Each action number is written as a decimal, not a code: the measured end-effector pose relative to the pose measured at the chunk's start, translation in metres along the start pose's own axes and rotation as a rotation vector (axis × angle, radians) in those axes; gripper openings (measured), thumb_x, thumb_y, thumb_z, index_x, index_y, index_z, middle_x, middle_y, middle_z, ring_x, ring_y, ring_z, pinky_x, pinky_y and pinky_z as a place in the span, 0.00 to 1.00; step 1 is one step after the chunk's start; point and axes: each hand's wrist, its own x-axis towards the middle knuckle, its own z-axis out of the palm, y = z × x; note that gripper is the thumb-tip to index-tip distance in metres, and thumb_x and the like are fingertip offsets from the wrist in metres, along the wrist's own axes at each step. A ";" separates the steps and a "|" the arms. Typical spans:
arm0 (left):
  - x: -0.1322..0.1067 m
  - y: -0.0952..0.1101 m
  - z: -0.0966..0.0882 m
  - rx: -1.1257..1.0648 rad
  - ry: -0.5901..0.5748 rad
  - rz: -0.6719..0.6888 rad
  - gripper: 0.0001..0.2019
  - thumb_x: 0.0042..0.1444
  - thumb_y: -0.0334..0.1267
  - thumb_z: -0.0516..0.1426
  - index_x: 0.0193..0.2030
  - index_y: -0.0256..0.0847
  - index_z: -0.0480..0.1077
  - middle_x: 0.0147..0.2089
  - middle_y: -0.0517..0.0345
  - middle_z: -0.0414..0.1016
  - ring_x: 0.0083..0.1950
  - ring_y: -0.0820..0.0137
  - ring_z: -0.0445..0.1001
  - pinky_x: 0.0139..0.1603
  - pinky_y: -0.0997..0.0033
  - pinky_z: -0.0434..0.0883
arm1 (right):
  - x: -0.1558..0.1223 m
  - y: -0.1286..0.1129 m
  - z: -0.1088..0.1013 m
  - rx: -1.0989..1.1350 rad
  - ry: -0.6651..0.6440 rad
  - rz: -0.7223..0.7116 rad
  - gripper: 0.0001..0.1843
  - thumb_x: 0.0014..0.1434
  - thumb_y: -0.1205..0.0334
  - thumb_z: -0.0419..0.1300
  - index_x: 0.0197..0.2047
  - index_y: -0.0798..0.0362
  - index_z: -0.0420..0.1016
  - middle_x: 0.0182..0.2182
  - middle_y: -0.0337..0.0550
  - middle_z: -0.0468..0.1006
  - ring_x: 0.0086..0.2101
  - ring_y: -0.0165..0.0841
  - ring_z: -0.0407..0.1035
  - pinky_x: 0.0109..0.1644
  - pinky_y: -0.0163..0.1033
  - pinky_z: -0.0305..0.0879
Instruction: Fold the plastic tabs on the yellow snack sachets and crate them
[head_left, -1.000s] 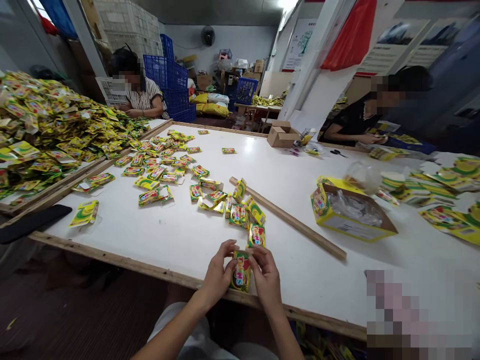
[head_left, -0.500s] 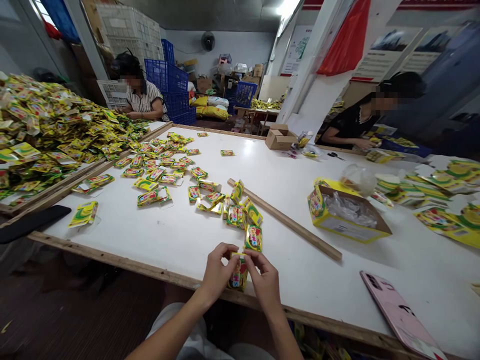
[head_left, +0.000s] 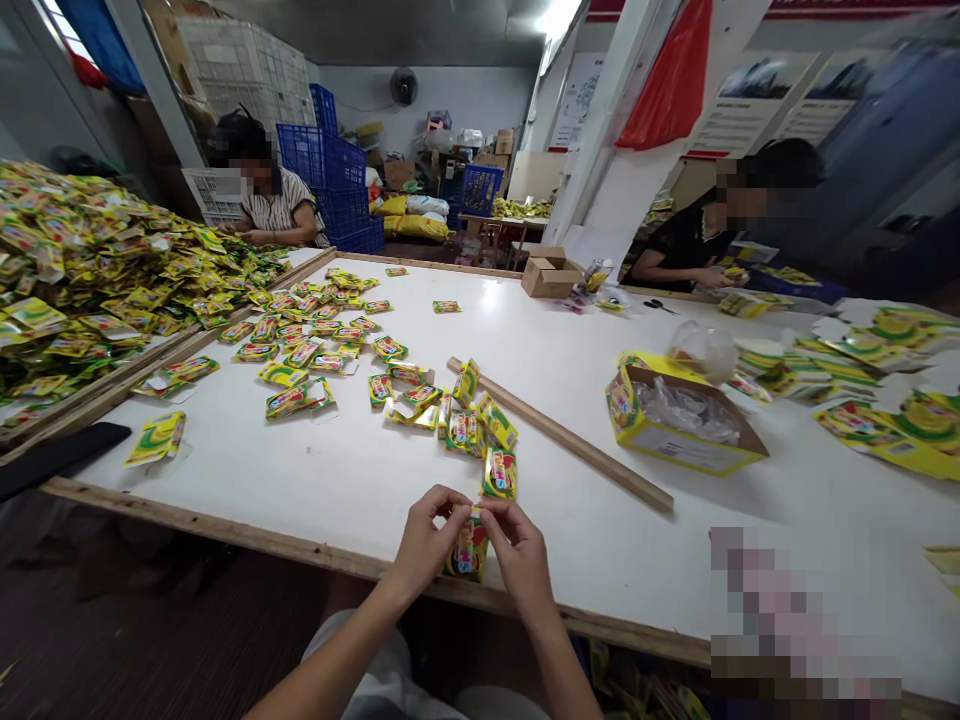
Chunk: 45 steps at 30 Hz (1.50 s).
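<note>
At the near edge of the white table, a small yellow-green printed carton (head_left: 468, 552) stands between my hands. My left hand (head_left: 429, 538) pinches its top left corner with thumb and forefinger. The top right corner is pinched by the fingers of my right hand (head_left: 520, 552). The fingertips partly cover the carton's top end. Just beyond lies another carton (head_left: 499, 474), face up, with a small cluster of cartons (head_left: 465, 432) behind it. More filled-looking cartons (head_left: 304, 352) are scattered over the left half of the table.
A wooden strip (head_left: 562, 435) lies diagonally right of the cartons. Further right stand an open yellow box (head_left: 682, 455) with clear plastic inside and flat printed sheets (head_left: 892, 425). A carton heap (head_left: 97, 270) rises at left. Two co-workers (head_left: 281, 205) (head_left: 690, 240) sit across the table.
The view has shifted slightly, so the scene sits a little further left. Both hands stay on the same carton, their fingertips slightly closer together at its top.
</note>
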 end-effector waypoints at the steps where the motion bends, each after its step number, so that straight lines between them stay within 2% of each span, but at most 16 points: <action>1: -0.002 -0.001 -0.001 -0.001 -0.016 0.021 0.07 0.57 0.38 0.57 0.36 0.38 0.75 0.36 0.55 0.76 0.38 0.67 0.73 0.40 0.69 0.69 | -0.002 0.002 0.000 0.003 -0.005 0.002 0.12 0.57 0.52 0.62 0.36 0.52 0.76 0.34 0.45 0.80 0.37 0.38 0.74 0.43 0.41 0.69; 6: -0.013 -0.006 -0.007 0.003 -0.069 0.083 0.07 0.58 0.37 0.57 0.39 0.40 0.76 0.39 0.53 0.76 0.42 0.65 0.74 0.43 0.68 0.70 | -0.010 0.007 0.011 0.032 -0.031 0.016 0.12 0.56 0.52 0.62 0.38 0.52 0.76 0.35 0.45 0.80 0.37 0.39 0.74 0.42 0.41 0.70; 9: -0.017 -0.009 -0.008 -0.030 -0.079 0.068 0.12 0.59 0.39 0.56 0.48 0.41 0.73 0.42 0.52 0.76 0.42 0.66 0.74 0.45 0.67 0.70 | -0.015 -0.007 -0.002 -0.048 0.033 0.001 0.13 0.57 0.50 0.59 0.37 0.51 0.76 0.34 0.44 0.80 0.36 0.39 0.74 0.41 0.39 0.71; 12: -0.018 -0.014 -0.011 -0.069 -0.053 0.000 0.18 0.60 0.42 0.55 0.57 0.42 0.66 0.44 0.52 0.75 0.41 0.67 0.74 0.45 0.66 0.70 | -0.023 -0.032 -0.060 -0.280 0.136 0.023 0.16 0.56 0.46 0.57 0.34 0.49 0.77 0.33 0.44 0.80 0.34 0.39 0.74 0.36 0.38 0.70; 15: -0.016 -0.016 -0.011 -0.019 -0.030 -0.088 0.14 0.61 0.44 0.54 0.48 0.40 0.71 0.41 0.52 0.76 0.40 0.66 0.74 0.39 0.69 0.70 | -0.030 -0.051 -0.134 -0.633 0.198 0.078 0.18 0.48 0.42 0.60 0.31 0.47 0.78 0.32 0.45 0.80 0.33 0.42 0.74 0.33 0.39 0.69; 17: -0.014 -0.015 -0.008 0.046 -0.057 -0.115 0.12 0.60 0.44 0.54 0.44 0.40 0.73 0.39 0.52 0.76 0.40 0.65 0.74 0.34 0.71 0.68 | -0.030 -0.052 -0.162 -0.784 0.242 0.082 0.20 0.45 0.39 0.60 0.30 0.47 0.78 0.33 0.47 0.80 0.35 0.44 0.74 0.32 0.42 0.68; 18: -0.013 -0.014 -0.007 0.076 -0.076 -0.109 0.12 0.60 0.43 0.54 0.43 0.40 0.73 0.38 0.52 0.76 0.39 0.65 0.73 0.33 0.71 0.68 | -0.029 -0.048 -0.165 -0.815 0.264 0.087 0.21 0.45 0.39 0.59 0.31 0.47 0.78 0.35 0.47 0.80 0.36 0.45 0.73 0.33 0.43 0.68; 20: -0.013 -0.012 -0.004 0.122 -0.113 -0.073 0.10 0.60 0.41 0.54 0.43 0.40 0.73 0.37 0.53 0.76 0.39 0.66 0.73 0.34 0.71 0.68 | -0.021 -0.032 -0.147 -0.793 0.282 0.099 0.23 0.48 0.38 0.56 0.35 0.48 0.77 0.38 0.49 0.79 0.37 0.44 0.73 0.35 0.44 0.69; 24: -0.016 -0.010 -0.006 0.176 -0.118 -0.013 0.09 0.59 0.38 0.54 0.42 0.40 0.73 0.37 0.54 0.75 0.39 0.66 0.73 0.40 0.68 0.69 | 0.012 0.010 -0.065 -0.701 0.215 0.063 0.28 0.52 0.40 0.55 0.47 0.53 0.71 0.45 0.53 0.76 0.39 0.43 0.73 0.42 0.46 0.68; 26: -0.017 -0.009 -0.008 0.180 -0.102 -0.016 0.09 0.60 0.37 0.53 0.42 0.40 0.73 0.37 0.53 0.76 0.39 0.66 0.73 0.42 0.67 0.69 | 0.030 0.023 -0.028 -0.775 0.228 0.031 0.32 0.51 0.42 0.58 0.53 0.56 0.67 0.48 0.58 0.74 0.43 0.47 0.71 0.45 0.49 0.67; 28: -0.017 -0.009 -0.010 0.168 -0.089 -0.023 0.09 0.60 0.37 0.53 0.41 0.40 0.73 0.37 0.53 0.76 0.39 0.66 0.73 0.42 0.67 0.69 | 0.043 0.029 -0.006 -0.903 0.256 0.019 0.35 0.51 0.46 0.60 0.56 0.60 0.64 0.48 0.62 0.73 0.46 0.52 0.68 0.46 0.52 0.65; 31: -0.017 -0.012 -0.009 0.152 -0.051 -0.028 0.09 0.59 0.37 0.53 0.41 0.40 0.73 0.38 0.53 0.76 0.40 0.65 0.74 0.42 0.66 0.70 | 0.047 0.033 0.006 -1.001 0.230 -0.024 0.31 0.50 0.55 0.61 0.55 0.61 0.65 0.45 0.62 0.73 0.46 0.54 0.66 0.47 0.54 0.64; 33: -0.015 -0.015 -0.007 0.141 0.003 -0.049 0.09 0.59 0.38 0.54 0.43 0.41 0.72 0.41 0.52 0.76 0.41 0.65 0.74 0.43 0.65 0.70 | 0.036 0.037 0.005 -0.940 0.198 -0.065 0.28 0.50 0.59 0.60 0.53 0.59 0.65 0.44 0.59 0.74 0.45 0.51 0.67 0.49 0.53 0.63; 36: -0.010 -0.022 -0.004 0.073 0.067 -0.130 0.13 0.57 0.41 0.56 0.48 0.40 0.69 0.44 0.50 0.74 0.41 0.65 0.74 0.42 0.64 0.71 | 0.007 0.042 0.005 -0.748 0.194 -0.036 0.27 0.50 0.56 0.59 0.53 0.56 0.65 0.46 0.55 0.74 0.46 0.48 0.68 0.51 0.51 0.64; 41: -0.003 -0.025 -0.003 -0.231 -0.020 -0.223 0.25 0.53 0.43 0.60 0.55 0.42 0.59 0.42 0.53 0.73 0.37 0.68 0.75 0.39 0.68 0.72 | -0.037 0.030 0.017 -0.480 0.124 -0.027 0.32 0.49 0.56 0.62 0.58 0.51 0.61 0.52 0.49 0.71 0.51 0.44 0.66 0.54 0.48 0.65; 45: -0.006 -0.020 -0.008 -0.321 -0.061 -0.181 0.25 0.53 0.40 0.61 0.56 0.44 0.57 0.41 0.56 0.73 0.37 0.70 0.75 0.39 0.70 0.71 | -0.038 0.011 0.022 -0.335 0.038 -0.017 0.31 0.52 0.57 0.62 0.59 0.49 0.60 0.53 0.48 0.70 0.48 0.41 0.69 0.51 0.47 0.69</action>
